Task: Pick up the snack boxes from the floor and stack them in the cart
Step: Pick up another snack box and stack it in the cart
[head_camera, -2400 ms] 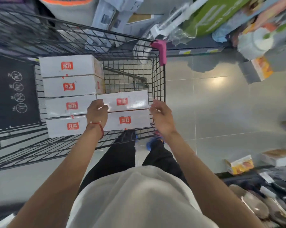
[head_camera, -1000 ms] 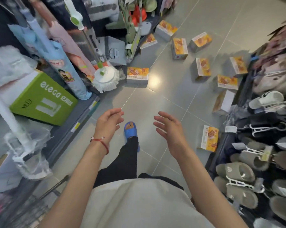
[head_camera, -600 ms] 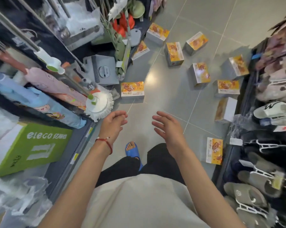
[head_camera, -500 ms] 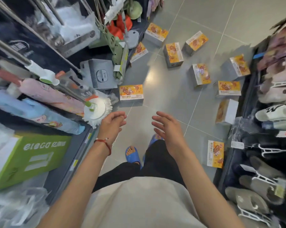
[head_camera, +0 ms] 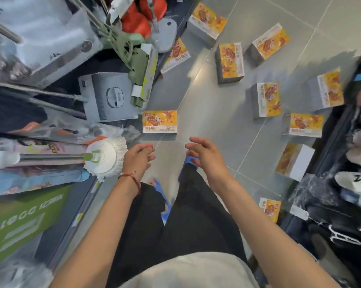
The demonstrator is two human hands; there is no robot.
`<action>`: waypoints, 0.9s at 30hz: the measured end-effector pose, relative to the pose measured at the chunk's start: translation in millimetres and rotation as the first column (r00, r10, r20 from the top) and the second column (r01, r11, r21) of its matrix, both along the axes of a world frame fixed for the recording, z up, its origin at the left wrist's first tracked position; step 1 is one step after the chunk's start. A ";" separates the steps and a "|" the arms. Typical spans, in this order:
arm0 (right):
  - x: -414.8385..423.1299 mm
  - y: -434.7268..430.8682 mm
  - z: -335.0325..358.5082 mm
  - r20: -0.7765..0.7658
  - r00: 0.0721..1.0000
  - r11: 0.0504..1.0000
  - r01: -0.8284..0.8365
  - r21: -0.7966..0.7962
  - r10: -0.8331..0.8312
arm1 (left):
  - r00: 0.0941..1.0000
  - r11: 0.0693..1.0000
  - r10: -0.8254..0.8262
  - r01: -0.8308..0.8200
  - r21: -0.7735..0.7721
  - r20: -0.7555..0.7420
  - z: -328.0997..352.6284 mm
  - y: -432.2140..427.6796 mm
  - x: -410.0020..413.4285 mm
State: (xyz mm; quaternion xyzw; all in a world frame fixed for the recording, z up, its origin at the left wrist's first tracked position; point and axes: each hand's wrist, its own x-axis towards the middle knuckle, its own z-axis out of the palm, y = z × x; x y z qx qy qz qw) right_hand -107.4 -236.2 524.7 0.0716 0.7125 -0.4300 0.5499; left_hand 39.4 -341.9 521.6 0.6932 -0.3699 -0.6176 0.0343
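Note:
Several orange-and-yellow snack boxes lie scattered on the grey tiled floor. The nearest snack box [head_camera: 159, 122] lies flat just ahead of both hands. My left hand [head_camera: 138, 159] hangs a little below its left corner, fingers loosely curled, holding nothing. My right hand [head_camera: 204, 155] is stretched forward beside it with fingers relaxed and spread, also empty. More boxes lie further out: one [head_camera: 230, 61] ahead, one [head_camera: 266, 99] to its right, one [head_camera: 304, 124] near the right shelf and one [head_camera: 270, 208] by my right leg. The cart is out of view.
A shelf on the left holds a white mop head [head_camera: 104, 156], a grey boxed appliance [head_camera: 110, 96], a green carton [head_camera: 19, 223] and umbrellas. A rack of slippers and shoes [head_camera: 354, 183] lines the right side. My blue sandals stand on the tiles between.
I turned away from the cart, where both hands were at the stacked white boxes, and walked along the aisle. The nearest snack box has come closer to my empty hands.

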 end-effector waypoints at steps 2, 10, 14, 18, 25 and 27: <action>-9.2 -12.9 -17.1 -0.005 1.000 0.999 -0.027 0.023 0.028 | 1.000 1.000 0.009 -0.008 0.023 -0.009 -20.0 -13.4 -13.1; -18.6 -70.4 -177.4 -0.041 0.999 0.985 -0.020 0.170 0.027 | 0.993 0.988 -0.078 0.064 0.141 0.090 -193.3 -86.7 -30.7; -16.0 -87.4 -273.3 -0.080 0.996 0.982 -0.031 0.189 0.047 | 0.971 0.975 -0.184 0.161 0.154 0.155 -290.4 -114.2 -25.4; -13.6 -100.4 -362.3 -0.102 0.990 0.972 -0.067 0.225 0.092 | 0.945 0.970 -0.239 0.222 0.097 0.222 -371.5 -128.8 -18.8; -17.7 -119.1 -497.1 -0.152 0.981 0.960 -0.076 0.269 0.121 | 0.873 0.946 -0.313 0.321 0.042 0.374 -500.2 -141.9 -6.2; -21.0 -126.3 -531.0 -0.161 0.978 0.954 -0.081 0.287 0.132 | 0.862 0.948 -0.297 0.318 0.016 0.410 -528.0 -148.3 -6.6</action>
